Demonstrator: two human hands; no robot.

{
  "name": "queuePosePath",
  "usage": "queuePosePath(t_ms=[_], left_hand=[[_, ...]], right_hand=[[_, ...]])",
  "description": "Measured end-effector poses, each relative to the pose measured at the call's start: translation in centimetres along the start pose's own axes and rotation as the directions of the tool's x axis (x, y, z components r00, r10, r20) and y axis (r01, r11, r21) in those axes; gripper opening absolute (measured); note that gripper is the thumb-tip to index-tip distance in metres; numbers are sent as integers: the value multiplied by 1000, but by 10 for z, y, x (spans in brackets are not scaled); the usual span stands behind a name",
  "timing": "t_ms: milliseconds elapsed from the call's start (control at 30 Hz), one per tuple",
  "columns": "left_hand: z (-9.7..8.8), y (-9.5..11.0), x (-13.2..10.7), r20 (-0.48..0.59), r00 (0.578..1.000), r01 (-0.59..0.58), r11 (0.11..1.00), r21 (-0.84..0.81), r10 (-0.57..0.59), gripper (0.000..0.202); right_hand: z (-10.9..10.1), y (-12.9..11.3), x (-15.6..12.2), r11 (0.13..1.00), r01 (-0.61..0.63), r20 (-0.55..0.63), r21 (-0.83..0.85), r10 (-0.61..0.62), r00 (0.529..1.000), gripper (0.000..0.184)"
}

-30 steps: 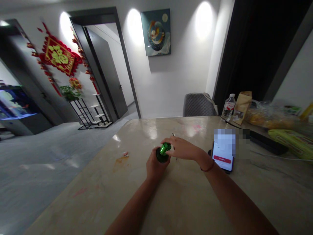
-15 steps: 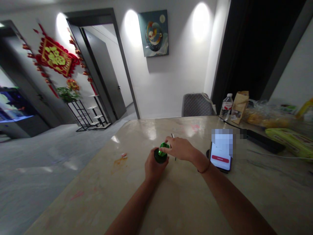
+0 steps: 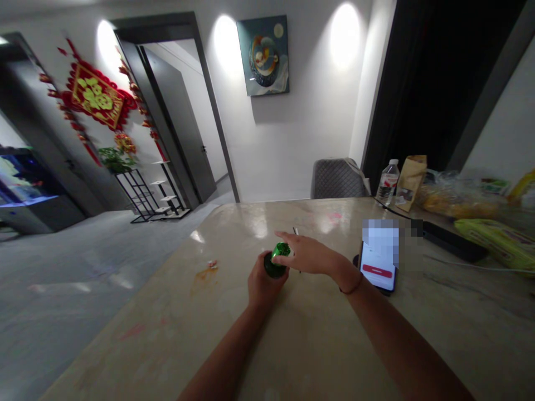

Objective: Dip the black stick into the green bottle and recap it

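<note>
A dark round object with a shiny green ridged top [image 3: 281, 250] stands near the middle of the table, perhaps a jar or bottle; its exact kind is unclear. My left hand [image 3: 263, 284] is wrapped round its dark lower part. Over the green top reaches my right hand [image 3: 311, 254] from the right, thumb and fingers spread apart. The thumb lies across the front of the top; whether it touches cannot be made out. Behind the right hand lies a thin dark stick with a pale end [image 3: 296, 230], partly hidden.
A phone [image 3: 379, 262] with a lit screen lies right of my hands. Further right are a water bottle [image 3: 388, 182], a paper bag [image 3: 411, 181], a black box [image 3: 453, 241] and a yellow-green packet [image 3: 497, 236]. A small scrap [image 3: 212, 264] and orange stain are to the left.
My right hand's fingers have spread and lifted away from the green top, so more of it shows. My left hand keeps its hold in the same place.
</note>
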State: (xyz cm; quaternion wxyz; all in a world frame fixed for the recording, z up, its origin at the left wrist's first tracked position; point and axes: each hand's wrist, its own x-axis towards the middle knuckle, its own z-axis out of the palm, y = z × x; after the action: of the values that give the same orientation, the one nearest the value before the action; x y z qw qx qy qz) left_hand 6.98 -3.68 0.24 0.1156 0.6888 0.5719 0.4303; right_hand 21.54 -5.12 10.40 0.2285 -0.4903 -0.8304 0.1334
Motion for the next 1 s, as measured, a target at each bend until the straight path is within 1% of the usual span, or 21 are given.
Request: queuePosePath(t_ms=[167,300,433,500,600,633,700,767,800,833,900,1000], left_hand=[[1,-2,0,-12,999,-33,999,-2,33,51],[1,-2,0,-16,1000,-25,1000,18,25,51],[1,-1,-1,-16,999,-35,999,15,35,51],[1,-1,-1,-17,999,-40,999,13,41,51],[1,-1,-1,-21,999,-24,1000,16,25,51],[1,-1,-1,-18,1000,-19,1000,14,20,51],[1,-2,0,-3,1000,-23,1000,1,23,52],[0,-2,0,8,999,-35,999,-14,35,53],[0,-2,0,9,999,-37,999,-17,38,53],[1,-2,0,4,999,-34,999,-15,34,53],[1,-2,0,-8,1000,-26,1000,-3,26,52],[2,-2,0,-22,999,-29,999,14,29,52]], right_hand=[[2,-1,3,995,-70,-26,-72,69,997,44],[2,-1,2,996,-42,-18,-76,41,999,31],[2,-1,2,999,-8,-32,-52,6,999,26],[1,0,1,999,9,-29,-41,-10,1000,26],[0,1,0,998,66,-24,-22,-67,997,31],[0,1,-1,996,84,-19,-14,-85,996,36],[1,1,-2,995,99,5,4,-99,995,54],[2,0,-3,997,75,12,18,-75,997,73],[4,-1,-2,999,50,0,17,-50,999,77],[5,-1,-2,1000,22,-21,12,-21,1000,77],[8,-2,0,1000,-30,-68,-2,30,997,68],[8,0,3,999,-40,-85,-7,39,996,56]])
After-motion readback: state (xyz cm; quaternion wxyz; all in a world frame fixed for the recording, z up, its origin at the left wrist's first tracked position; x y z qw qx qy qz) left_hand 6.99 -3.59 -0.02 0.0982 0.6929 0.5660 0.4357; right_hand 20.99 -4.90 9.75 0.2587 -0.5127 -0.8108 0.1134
